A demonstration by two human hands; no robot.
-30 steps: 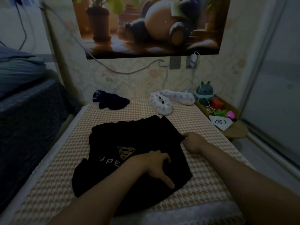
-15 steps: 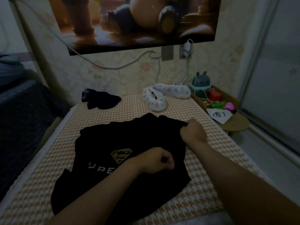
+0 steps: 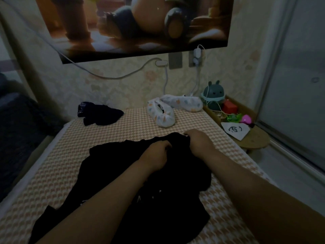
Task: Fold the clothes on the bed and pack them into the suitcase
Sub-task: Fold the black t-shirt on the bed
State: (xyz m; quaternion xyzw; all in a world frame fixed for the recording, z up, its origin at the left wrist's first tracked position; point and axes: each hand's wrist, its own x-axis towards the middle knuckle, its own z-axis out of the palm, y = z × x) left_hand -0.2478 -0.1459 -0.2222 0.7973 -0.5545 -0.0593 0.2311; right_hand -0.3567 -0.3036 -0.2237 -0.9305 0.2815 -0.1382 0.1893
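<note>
Tee, black, lies crumpled on the bed mat right in front of me. Its far edge is bunched up and the rest spreads toward me under both forearms. My left hand is curled, fingers dug into the cloth near that far edge. My right hand sits just beside it, fingers hooked over the edge & pinching the fabric. Both grip the tee, knuckles up. The mat has a small orange-and-white houndstooth weave.

Near the wall a second dark garment lies in a heap on the left. Two white slippers w/ pastel spots lie close together on the right.

Containers: a wooden box stands beside the bed on the right. In it are a dark green bunny figure, a red block, sth bright green & sth pink. Next to the box is a round wooden stool w/ a white card on top.

Writing: faint white letters show on the tee btw my forearms, too dark & creased to read. The white print on the second garment's edge is unreadable too. The card bears a face drawn in black, no words I can make out. On the wall above hangs a big poster of a plump cartoon animal, w/ a charger plugged in below it.
</note>
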